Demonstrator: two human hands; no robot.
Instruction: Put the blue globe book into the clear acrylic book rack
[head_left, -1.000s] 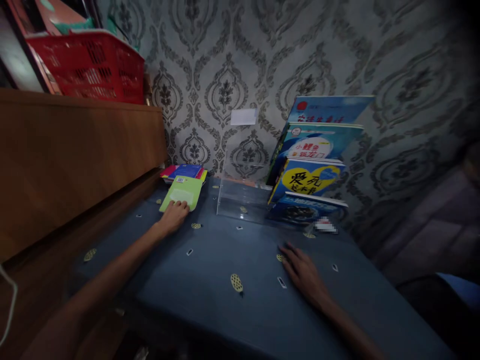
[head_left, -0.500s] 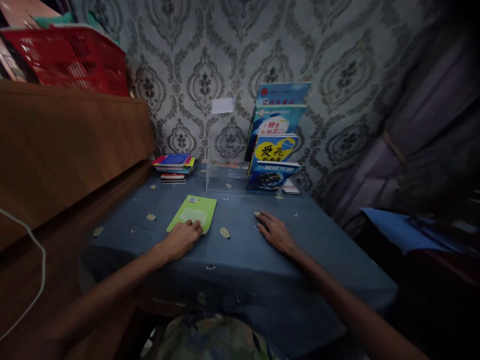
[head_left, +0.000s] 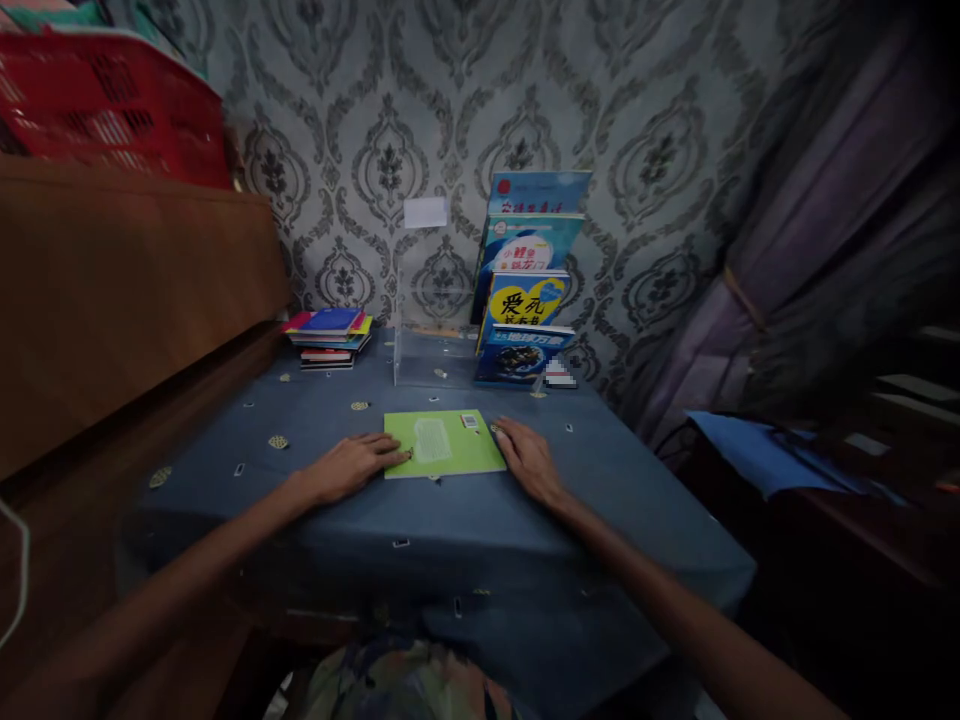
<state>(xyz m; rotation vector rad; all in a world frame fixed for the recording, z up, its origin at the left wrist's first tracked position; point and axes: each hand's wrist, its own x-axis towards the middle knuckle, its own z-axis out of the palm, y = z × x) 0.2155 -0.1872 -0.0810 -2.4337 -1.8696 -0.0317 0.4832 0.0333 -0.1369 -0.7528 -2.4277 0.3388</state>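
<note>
A thin green book (head_left: 442,447) lies flat on the blue tablecloth, its long side crosswise to me. A pale text patch and a barcode show on its upward cover. My left hand (head_left: 352,467) rests at the book's left edge, its stretched fingertips on the cover. Against the right edge lies my right hand (head_left: 529,462), palm down, with its fingers extended and touching the book. Neither hand is closed around it.
Behind the book stands a clear acrylic rack (head_left: 427,360) with several upright picture books (head_left: 525,300) on its right side. A book stack (head_left: 330,338) sits at the back left. A red basket (head_left: 112,110) tops the wooden cabinet (head_left: 135,290).
The green book has moved right and turned from lengthwise to crosswise, so it lies between both hands. My right hand now touches its edge. The camera view has swung slightly right.
</note>
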